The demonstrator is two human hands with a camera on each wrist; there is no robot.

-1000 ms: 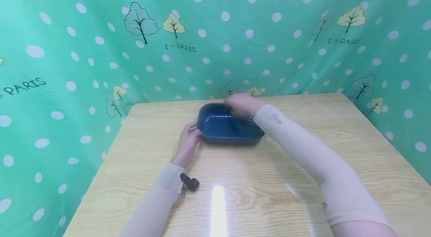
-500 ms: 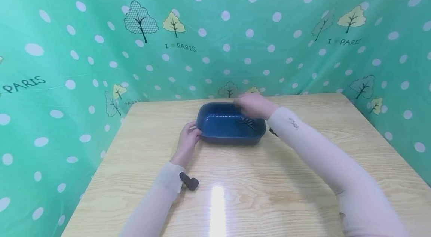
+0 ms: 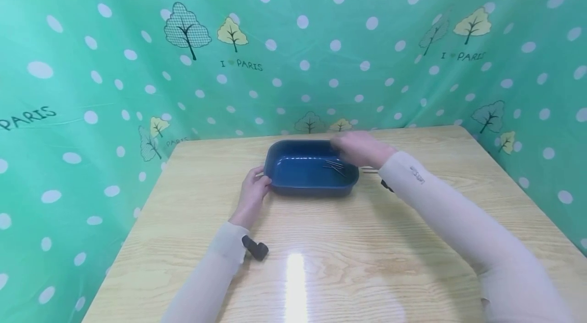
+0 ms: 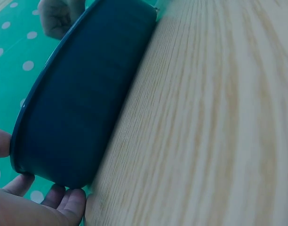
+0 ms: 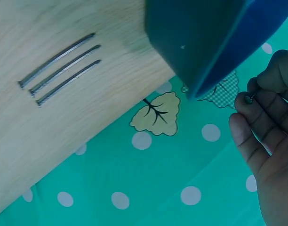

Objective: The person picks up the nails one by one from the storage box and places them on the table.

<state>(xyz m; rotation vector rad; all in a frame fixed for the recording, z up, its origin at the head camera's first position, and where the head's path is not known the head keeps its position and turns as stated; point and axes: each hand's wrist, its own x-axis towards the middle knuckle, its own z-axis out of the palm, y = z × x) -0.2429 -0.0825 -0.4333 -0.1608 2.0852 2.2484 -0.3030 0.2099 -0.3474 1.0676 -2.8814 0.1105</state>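
A dark blue rectangular tub (image 3: 310, 191) stands on the wooden table, with several thin nails (image 3: 336, 166) lying in its right half. My left hand (image 3: 254, 191) holds the tub's left end, fingers and thumb against its rim and outer wall. Above the back right corner of the tub, my right hand (image 3: 364, 149) pinches a nail, whose round head (image 5: 248, 99) shows between thumb and fingertips in the right wrist view. Most of that nail's shank is hidden by the fingers. Three nails (image 5: 65, 68) lie side by side on the table, just right of the tub.
The light wooden table (image 3: 321, 241) reaches back to a green dotted curtain (image 3: 293, 58) hung behind and along both sides. Black camera mounts sit on both wrists, the left one (image 3: 255, 248) close over the table.
My right hand has moved rightward over the tub, uncovering the nails inside it and some on the table beyond. My left hand keeps its hold on the tub's left end.
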